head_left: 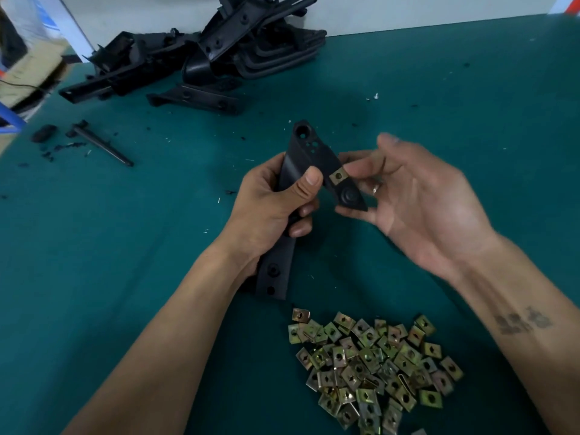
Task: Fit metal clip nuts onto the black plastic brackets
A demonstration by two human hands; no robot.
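A teal felt-like work mat (439, 89) fills nearly the whole frame and serves as a soft bench where small parts stay put. At the upper left of the frame, against a pale wall, lies a heap of black moulded plastic brackets (216, 51), tangled over one another; whether they are finished or still waiting for their clips cannot be told from here. At the lower right of centre, a loose pile of brass-coloured square metal clip nuts (373, 368) is spread close to the person's forearms, probably so one can be picked up with little reach.

In the middle of the frame the left hand (270, 202) wraps its curled fingers and thumb round the shank of a long black plastic bracket (301, 171), holding it tilted with its holed end toward the top of the frame and its side tab turned to the right. A single brass clip nut (338, 176) sits on the edge of that tab. The right hand (420, 199) is palm-up with fingers loosely spread and a little blurred; its fingertips lie against the tab's right edge and beside the nut, apparently steadying or pressing it rather than gripping it, though how fully the nut is seated is unclear.

At the left of the frame, a slim black pointed rod (103, 146) lies among black plastic crumbs (59, 150).
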